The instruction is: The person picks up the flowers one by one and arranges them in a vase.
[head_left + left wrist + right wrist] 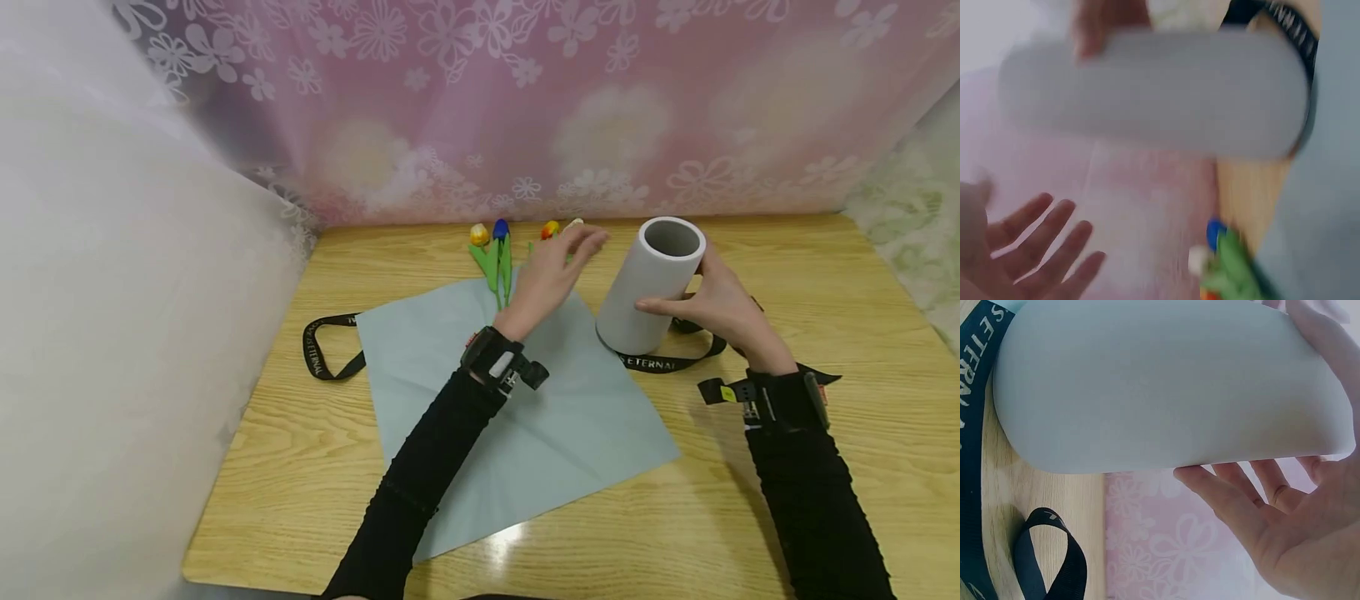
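A white cylindrical vase (648,287) stands at the right edge of a blue-grey sheet (540,442), its round mouth facing up. My right hand (723,304) grips the vase near the top, with the thumb on the near side and the fingers behind. In the right wrist view the fingers (1210,490) lie along the vase wall. My left hand (551,271) hovers over the far part of the sheet, left of the vase, holding nothing. Its fingers are spread in the left wrist view. Close by lie artificial tulips: blue (501,228), yellow-white (479,236), red-yellow (551,228) and white (575,222), some partly hidden.
A black lettered ribbon (663,364) runs under the sheet; one loop emerges on the left, and more ribbon lies around the vase base. The wooden table (847,483) ends at a pink flowered curtain (525,125) behind. A white surface (127,317) borders the left side.
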`<state>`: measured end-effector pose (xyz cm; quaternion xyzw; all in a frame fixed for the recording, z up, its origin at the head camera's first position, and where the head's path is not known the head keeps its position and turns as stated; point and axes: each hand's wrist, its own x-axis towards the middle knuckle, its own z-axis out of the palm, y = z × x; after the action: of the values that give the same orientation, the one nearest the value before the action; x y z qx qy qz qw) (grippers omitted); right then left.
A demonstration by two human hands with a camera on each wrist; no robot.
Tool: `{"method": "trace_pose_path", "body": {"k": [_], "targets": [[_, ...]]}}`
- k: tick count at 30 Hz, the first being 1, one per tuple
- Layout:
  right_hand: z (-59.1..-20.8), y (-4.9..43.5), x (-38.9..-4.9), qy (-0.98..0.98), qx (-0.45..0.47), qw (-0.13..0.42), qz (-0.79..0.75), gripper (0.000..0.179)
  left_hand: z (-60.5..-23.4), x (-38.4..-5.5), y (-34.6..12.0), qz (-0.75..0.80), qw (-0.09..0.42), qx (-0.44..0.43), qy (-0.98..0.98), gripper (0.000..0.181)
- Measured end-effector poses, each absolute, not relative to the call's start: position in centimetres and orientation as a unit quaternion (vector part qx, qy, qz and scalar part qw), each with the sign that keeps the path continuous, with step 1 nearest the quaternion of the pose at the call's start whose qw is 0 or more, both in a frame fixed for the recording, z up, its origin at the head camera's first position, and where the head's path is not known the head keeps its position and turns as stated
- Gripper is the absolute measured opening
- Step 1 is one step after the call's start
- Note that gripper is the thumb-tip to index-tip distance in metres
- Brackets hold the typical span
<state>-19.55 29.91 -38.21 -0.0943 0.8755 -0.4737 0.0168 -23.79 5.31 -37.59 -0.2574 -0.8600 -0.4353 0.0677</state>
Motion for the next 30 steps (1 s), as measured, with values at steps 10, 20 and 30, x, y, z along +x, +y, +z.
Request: {"method": "trace_pose_path", "body": {"k": [10,20,30], "targets": [[-38.1,30.0,-19.6,0.867,-0.091,0.025,-0.489,0.102,-41.4,-26.5,2.4,-0.434,0.170,-0.160,-0.870,0.020],[-38.3,29.8,-19.2,0.857,-0.087,0.034,-0.508,0.099,-44.1,-26.2,1.7,-0.318,0.104,-0.119,-0.935,0.010],[-38.4,29.8,-19.6,0.860,-0.089,0.030,-0.502,0.099,-45.1,-26.3,1.3,-0.254,0.042,-0.093,-0.962,0.021]]}}
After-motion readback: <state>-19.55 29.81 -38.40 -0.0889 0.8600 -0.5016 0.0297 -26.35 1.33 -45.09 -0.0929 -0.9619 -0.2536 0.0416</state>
